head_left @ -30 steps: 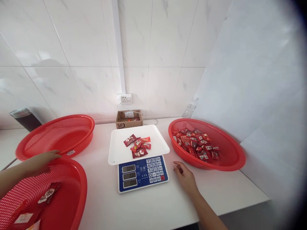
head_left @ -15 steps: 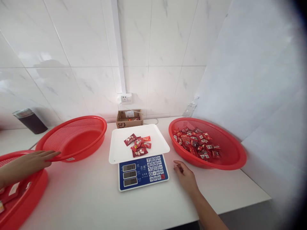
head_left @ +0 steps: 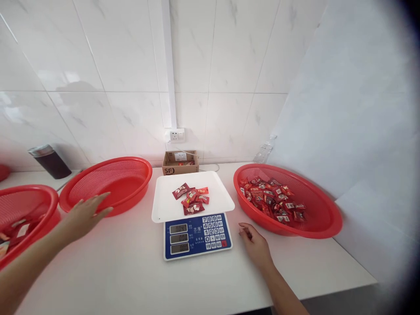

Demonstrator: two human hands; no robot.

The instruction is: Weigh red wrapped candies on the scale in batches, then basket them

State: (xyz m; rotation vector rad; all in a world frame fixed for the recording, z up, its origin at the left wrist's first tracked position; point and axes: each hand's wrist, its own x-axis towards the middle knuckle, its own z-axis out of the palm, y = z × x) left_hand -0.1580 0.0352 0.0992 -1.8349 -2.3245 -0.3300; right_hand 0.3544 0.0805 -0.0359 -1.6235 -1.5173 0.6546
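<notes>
My left hand (head_left: 83,216) is open, its fingers spread above the front rim of a red plastic basket (head_left: 134,192) at the left, with nothing in it. On the table, to the right of the scale's keypad, rests my right hand (head_left: 254,245) with fingers curled; whether anything is inside them is hidden. Between the hands stands a digital scale (head_left: 197,251) with a blue panel and a white tray (head_left: 164,210). Several small red and maroon snack packets (head_left: 193,199) lie in a loose pile on that tray.
At the right, a red basket (head_left: 328,218) holds many small red packets. Another red basket (head_left: 52,201) with larger packets is at far left. Behind the scale are a small cardboard box (head_left: 170,170) and a wall socket (head_left: 177,135). A dark tumbler (head_left: 52,164) and clear bottle (head_left: 265,148) stand near the wall.
My left hand has moved right, from the rims of the left baskets to over the front of the middle-left one. The view has shifted slightly left; my right hand stays beside the scale.
</notes>
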